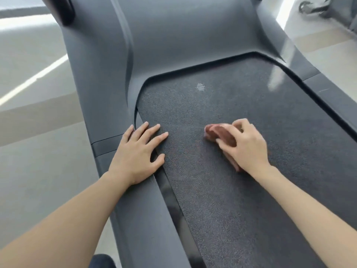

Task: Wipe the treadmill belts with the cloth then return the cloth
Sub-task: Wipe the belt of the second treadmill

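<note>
The dark textured treadmill belt (222,171) runs from the lower right up to the middle of the view. My right hand (245,146) grips a bunched reddish-brown cloth (220,133) and presses it onto the belt, the cloth sticking out to the left of my fingers. Part of the cloth is hidden beneath my palm. My left hand (137,153) lies flat with fingers spread, resting across the belt's left edge and the grey side rail (139,219). A small pale spot (200,87) marks the belt farther ahead.
The grey motor cover (183,35) rises beyond the belt's front end. A second side rail (328,89) borders the belt on the right. Pale floor (38,151) lies to the left, and a dark metal object (313,6) stands at the top right.
</note>
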`<action>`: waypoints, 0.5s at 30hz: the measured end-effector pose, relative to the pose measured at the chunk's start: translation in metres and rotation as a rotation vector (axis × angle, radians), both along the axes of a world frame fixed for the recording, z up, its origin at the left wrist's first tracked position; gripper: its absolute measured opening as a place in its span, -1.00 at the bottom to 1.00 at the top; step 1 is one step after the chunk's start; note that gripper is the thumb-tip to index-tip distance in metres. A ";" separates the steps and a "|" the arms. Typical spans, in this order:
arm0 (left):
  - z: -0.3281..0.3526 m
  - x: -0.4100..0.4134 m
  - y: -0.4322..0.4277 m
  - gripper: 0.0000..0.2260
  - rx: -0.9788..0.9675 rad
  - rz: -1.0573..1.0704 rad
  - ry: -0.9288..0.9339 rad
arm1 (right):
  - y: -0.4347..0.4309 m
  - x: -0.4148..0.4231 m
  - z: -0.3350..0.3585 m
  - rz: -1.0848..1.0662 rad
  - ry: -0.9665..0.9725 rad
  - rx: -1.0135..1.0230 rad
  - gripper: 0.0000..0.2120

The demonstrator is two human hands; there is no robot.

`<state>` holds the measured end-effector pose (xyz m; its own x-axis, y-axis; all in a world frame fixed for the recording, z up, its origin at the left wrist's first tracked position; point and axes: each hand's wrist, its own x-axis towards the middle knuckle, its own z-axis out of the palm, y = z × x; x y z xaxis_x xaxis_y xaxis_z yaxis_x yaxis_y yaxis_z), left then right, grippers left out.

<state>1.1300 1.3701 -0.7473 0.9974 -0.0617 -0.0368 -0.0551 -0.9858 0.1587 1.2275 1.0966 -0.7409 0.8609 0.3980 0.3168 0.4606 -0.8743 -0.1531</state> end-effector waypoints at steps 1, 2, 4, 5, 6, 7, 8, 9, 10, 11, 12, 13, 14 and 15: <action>-0.001 0.000 0.000 -0.39 0.004 -0.002 0.000 | 0.002 0.020 0.001 -0.163 0.019 0.018 -0.65; -0.002 0.000 0.000 -0.39 0.004 -0.004 0.001 | 0.009 0.038 0.001 -0.312 0.038 0.030 -0.64; -0.002 -0.001 0.000 -0.41 -0.010 0.000 -0.001 | 0.030 0.063 0.000 -0.518 0.058 0.027 -0.62; -0.001 -0.001 0.001 -0.41 -0.018 0.003 -0.002 | 0.044 0.067 0.000 -0.540 0.055 0.015 -0.62; 0.000 0.000 0.001 -0.42 -0.025 0.004 -0.002 | 0.058 0.065 0.000 -0.498 0.047 0.000 -0.62; 0.001 0.000 0.001 -0.43 -0.030 0.003 0.000 | 0.071 0.057 -0.001 -0.401 0.035 -0.012 -0.63; 0.001 0.000 0.000 -0.43 -0.036 0.003 0.001 | 0.081 0.043 -0.001 -0.262 0.022 -0.012 -0.64; 0.002 0.000 0.000 -0.44 -0.045 0.003 0.000 | 0.085 0.029 -0.002 -0.108 0.010 0.000 -0.66; 0.002 0.000 0.000 -0.44 -0.054 0.004 -0.002 | 0.085 0.016 -0.002 0.044 0.001 0.019 -0.68; 0.003 0.000 0.000 -0.45 -0.063 0.006 -0.003 | 0.079 0.007 -0.003 0.182 -0.003 0.030 -0.69; 0.004 0.000 0.000 -0.46 -0.071 0.007 -0.003 | 0.071 0.004 -0.002 0.284 -0.014 0.031 -0.70; 0.004 0.000 -0.001 -0.46 -0.079 0.005 -0.004 | 0.063 0.007 -0.002 0.336 -0.029 0.031 -0.69; 0.005 0.000 -0.001 -0.47 -0.088 0.003 -0.004 | 0.057 0.017 -0.001 0.327 -0.033 0.024 -0.69; 0.005 0.000 -0.001 -0.47 -0.095 0.001 -0.005 | 0.055 0.031 0.000 0.263 -0.034 0.015 -0.68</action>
